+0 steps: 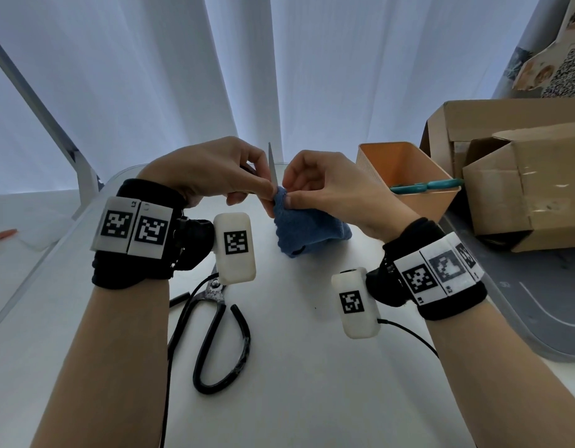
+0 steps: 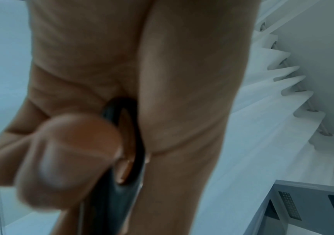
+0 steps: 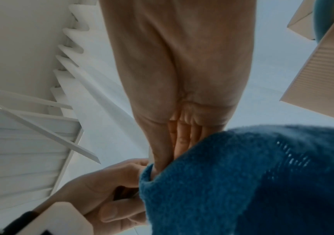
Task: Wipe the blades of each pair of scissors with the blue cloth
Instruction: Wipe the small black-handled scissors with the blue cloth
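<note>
Left hand (image 1: 215, 171), fingers curled, gripped small scissors by a dark handle (image 2: 130, 143), blade (image 1: 272, 166) pointing up above the table (image 1: 312, 367). Right hand (image 1: 325, 189) pinched the blue cloth (image 1: 308, 227) round the base of that blade, thumb and fingers pressed together through the fabric, rest of the cloth hanging down toward the table. Seen from the right wrist, just cloth bunched at the fingertips, blade itself hidden. Whether the blades stood apart or together, cannot tell. Lay flat near the left wrist: large black scissors (image 1: 215, 331), untouched. Rested across the rim of an orange bin (image 1: 405, 176) at right: teal scissors (image 1: 422, 186). Beyond the bin, cardboard boxes (image 1: 522, 189). Judged to be at the start of a stroke on the first pair, two more pairs left. Best done by drawing the pinch from pivot to tip, away from the holding hand, with fabric kept thick between skin and edge, and firm, even pressure on both flat faces. Worth keeping the left grip steady so the point would not swing. Risk: thin cloth slipping and a fingertip meeting the edge.
</note>
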